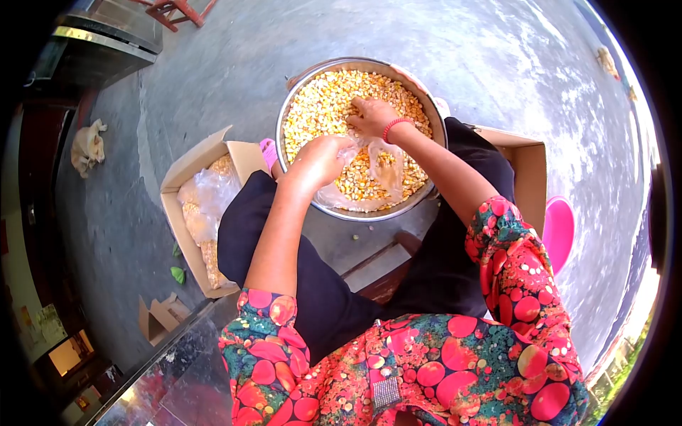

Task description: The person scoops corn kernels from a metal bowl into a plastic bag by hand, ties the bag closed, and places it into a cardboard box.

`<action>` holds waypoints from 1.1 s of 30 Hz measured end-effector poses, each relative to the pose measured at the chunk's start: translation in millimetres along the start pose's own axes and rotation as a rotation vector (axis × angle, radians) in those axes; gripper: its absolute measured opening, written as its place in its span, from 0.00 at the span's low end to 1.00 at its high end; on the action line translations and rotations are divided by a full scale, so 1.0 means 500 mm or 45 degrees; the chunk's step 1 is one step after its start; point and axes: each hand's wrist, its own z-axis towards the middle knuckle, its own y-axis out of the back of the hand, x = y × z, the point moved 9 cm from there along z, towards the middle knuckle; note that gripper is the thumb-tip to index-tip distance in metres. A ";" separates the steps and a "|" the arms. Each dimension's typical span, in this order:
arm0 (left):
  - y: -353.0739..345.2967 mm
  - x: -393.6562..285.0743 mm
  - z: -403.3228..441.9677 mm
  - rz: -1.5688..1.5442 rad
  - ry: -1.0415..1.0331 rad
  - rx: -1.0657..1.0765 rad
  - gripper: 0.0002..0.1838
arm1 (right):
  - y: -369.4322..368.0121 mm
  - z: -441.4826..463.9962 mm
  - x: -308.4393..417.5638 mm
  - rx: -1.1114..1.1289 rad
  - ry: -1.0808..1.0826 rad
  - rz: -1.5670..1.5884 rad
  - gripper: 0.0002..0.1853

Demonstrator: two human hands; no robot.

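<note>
A round metal basin [284, 117] full of yellow and white corn kernels [320, 99] stands between my knees. My left hand [320, 162], over the basin's near left part, is closed on the edge of a clear plastic bag [387, 170]. The bag lies open on the corn, with kernels showing in and through it. My right hand [373, 116], with a red bead bracelet on the wrist, reaches into the corn near the middle of the basin. Its fingertips are partly hidden among the kernels, and whether they hold any cannot be seen.
On the left, a cardboard box [188, 248] holds filled plastic bags [206, 202]. Another box [529, 167] and a pink basin [559, 231] are on the right. A dog [88, 148] lies at the far left. A red stool [170, 11] stands at the top left.
</note>
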 end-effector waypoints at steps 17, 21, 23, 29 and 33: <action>0.063 0.023 -0.007 0.053 0.074 -0.244 0.21 | 0.052 -0.083 0.139 0.843 0.034 1.204 0.07; 0.071 0.034 -0.008 0.042 0.055 -0.318 0.22 | 0.026 -0.118 0.136 0.751 0.552 0.502 0.22; 0.075 0.038 -0.010 -0.026 0.100 -0.295 0.28 | 0.032 -0.141 0.126 0.715 0.735 0.327 0.23; 0.122 0.067 -0.021 -0.125 0.099 -0.444 0.25 | 0.051 -0.204 0.083 1.011 0.523 -0.234 0.25; 0.179 0.057 -0.044 -0.160 0.099 -0.634 0.21 | 0.097 -0.183 0.068 0.809 0.429 -0.316 0.10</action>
